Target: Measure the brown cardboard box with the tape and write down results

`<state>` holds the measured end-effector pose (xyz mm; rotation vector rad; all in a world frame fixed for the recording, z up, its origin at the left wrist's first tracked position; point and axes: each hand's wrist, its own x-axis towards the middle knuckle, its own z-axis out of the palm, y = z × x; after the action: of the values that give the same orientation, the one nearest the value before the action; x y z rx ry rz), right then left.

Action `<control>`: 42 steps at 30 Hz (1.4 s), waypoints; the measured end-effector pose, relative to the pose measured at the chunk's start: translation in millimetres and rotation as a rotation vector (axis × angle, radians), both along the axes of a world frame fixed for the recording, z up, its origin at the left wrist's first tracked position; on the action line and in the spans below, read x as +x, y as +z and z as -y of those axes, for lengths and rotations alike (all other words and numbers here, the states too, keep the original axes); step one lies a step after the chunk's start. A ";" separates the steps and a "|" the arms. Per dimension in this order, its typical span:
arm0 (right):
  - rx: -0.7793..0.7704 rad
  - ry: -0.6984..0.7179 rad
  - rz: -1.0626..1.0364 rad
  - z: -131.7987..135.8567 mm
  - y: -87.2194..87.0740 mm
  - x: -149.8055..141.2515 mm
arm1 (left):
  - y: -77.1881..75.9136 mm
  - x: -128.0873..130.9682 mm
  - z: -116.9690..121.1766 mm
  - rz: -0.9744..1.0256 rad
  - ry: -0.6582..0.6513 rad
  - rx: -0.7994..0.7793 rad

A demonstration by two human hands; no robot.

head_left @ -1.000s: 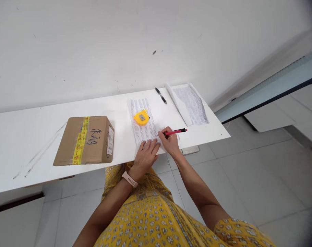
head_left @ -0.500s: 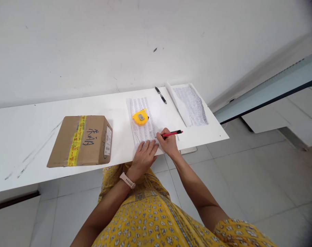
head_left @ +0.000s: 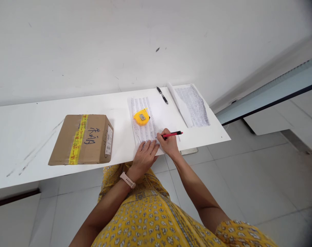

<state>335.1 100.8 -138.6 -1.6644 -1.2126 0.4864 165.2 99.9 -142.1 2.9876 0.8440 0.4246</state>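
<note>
My right hand is closed around a red and black pen, its tip end hidden by the fingers, over the lower right of a written paper sheet. Flat on the sheet's near edge lies my left hand, fingers stretched out and holding nothing. A yellow tape measure rests on the sheet, beyond both hands. Rows of small writing run down the paper.
A taped cardboard box stands on the white table to the left. Toward the back right lie a black pen and a pad of written paper. A white wall rises behind the table.
The view has shifted slightly, so the table and its things appear a little further right. Both hands keep their places on the paper, and the right still grips the pen.
</note>
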 end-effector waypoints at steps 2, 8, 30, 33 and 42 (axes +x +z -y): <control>-0.003 0.004 -0.018 -0.2 -1.2 0.1 | -0.2 0.0 0.1 0.004 -0.001 0.003; 0.008 0.020 -0.038 0.9 -1.3 -0.1 | -0.3 0.1 0.4 0.003 -0.002 0.002; 0.014 0.003 -0.050 0.8 -0.9 -0.4 | 1.0 0.2 0.7 -0.008 0.000 -0.009; 0.016 0.005 -0.070 0.9 -0.9 -1.0 | 1.1 0.1 0.9 -0.003 0.000 0.001; 0.003 -0.032 -0.024 1.6 2.7 -1.2 | 1.6 0.1 0.7 -0.004 -0.002 0.000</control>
<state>333.9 99.2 -136.0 -1.6679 -1.1671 0.4839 165.3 99.2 -140.4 2.9898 0.8413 0.4181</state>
